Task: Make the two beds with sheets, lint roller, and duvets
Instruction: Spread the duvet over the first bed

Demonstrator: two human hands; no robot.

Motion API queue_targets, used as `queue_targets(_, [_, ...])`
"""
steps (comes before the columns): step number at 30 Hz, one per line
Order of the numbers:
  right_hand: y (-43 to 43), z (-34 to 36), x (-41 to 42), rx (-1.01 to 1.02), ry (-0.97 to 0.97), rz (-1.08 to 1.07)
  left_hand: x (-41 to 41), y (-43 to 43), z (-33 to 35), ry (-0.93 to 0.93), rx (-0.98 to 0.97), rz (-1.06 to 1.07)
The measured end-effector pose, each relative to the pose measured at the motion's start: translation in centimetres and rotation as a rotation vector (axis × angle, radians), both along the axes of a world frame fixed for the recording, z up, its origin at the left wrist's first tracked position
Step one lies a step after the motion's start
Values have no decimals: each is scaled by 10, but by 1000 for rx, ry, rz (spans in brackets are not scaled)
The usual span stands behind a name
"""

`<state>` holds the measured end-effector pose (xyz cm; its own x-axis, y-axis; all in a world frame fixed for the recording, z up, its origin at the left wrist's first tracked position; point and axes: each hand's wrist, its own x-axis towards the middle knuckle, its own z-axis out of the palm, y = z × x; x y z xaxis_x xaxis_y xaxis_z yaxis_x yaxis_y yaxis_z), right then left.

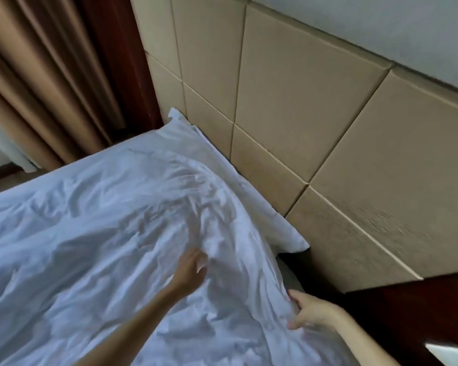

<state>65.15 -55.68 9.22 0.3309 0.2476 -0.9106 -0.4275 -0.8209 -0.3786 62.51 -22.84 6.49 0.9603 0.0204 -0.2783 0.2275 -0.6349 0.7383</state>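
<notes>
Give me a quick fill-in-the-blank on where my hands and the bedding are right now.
1. The left hand grips a bunch of the white ____.
2. The right hand pinches that cover's near ____.
3. The pillow lies against the tan padded ____.
4. Brown ____ hang at the far left.

Missing words: duvet; edge; headboard; curtains.

no text, label, brand, number or sign can be read. the pale object (pixel 451 355) far below the headboard (pixel 302 114) is too blurred to show any print.
</notes>
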Motion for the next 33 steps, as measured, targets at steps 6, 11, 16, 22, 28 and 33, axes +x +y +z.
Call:
queue_targets(6, [-22,-42,-40,-259,-219,84,-131,-3,-39,274,113,71])
queue_targets(11, [-14,-14,-27,-237,-531,17,-203,-22,-40,432,145,111])
queue_targets(16, [-34,36,1,-282,-1035,-394,-263,-36,-40,476,150,167])
queue_targets(22, [-40,33,-47,-217,-814,-242,-340,-61,-52,293,198,464])
queue_targets(28, [-55,-45,-169,-220,-422,-201,-425,-100,-84,477,0,730])
queue_targets(33, [-56,-111,-233,-217,-182,-390,-455,-112,-113,825,-889,1369])
